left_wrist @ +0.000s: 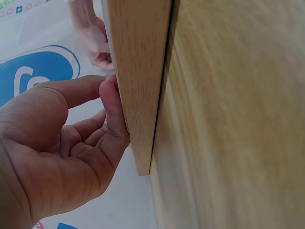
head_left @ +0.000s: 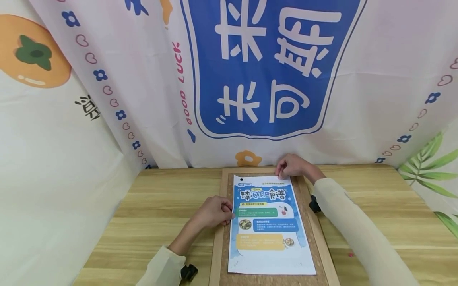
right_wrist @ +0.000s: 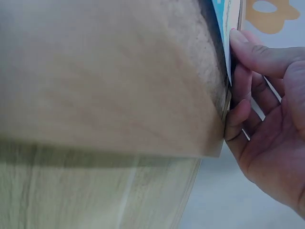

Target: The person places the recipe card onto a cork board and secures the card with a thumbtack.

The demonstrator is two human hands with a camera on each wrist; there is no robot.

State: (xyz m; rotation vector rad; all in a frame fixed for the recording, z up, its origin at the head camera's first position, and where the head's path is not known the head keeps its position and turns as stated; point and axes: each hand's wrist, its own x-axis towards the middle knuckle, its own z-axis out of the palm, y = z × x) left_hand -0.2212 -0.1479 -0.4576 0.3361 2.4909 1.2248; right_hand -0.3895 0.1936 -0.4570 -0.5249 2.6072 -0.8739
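A printed paper sheet [head_left: 268,260] with a blue heading and coloured text boxes lies over a wood-framed cork board [head_left: 312,242]. A dark round pin head [head_left: 241,179] shows at the sheet's top left corner. My right hand [head_left: 292,165] pinches the sheet's top right corner; in the right wrist view the thumb is on the paper's face [right_wrist: 219,14], fingers behind it. At the sheet's left edge, my left hand [head_left: 214,211] pinches with thumb and index finger, the other fingers curled against the wooden frame [left_wrist: 138,71] in the left wrist view.
The board rests on a wood-grain table [head_left: 171,194]. A printed cloth [head_left: 161,131] hangs right behind the table's far edge. One tiny red object [head_left: 351,255] lies on the table to the right of the board.
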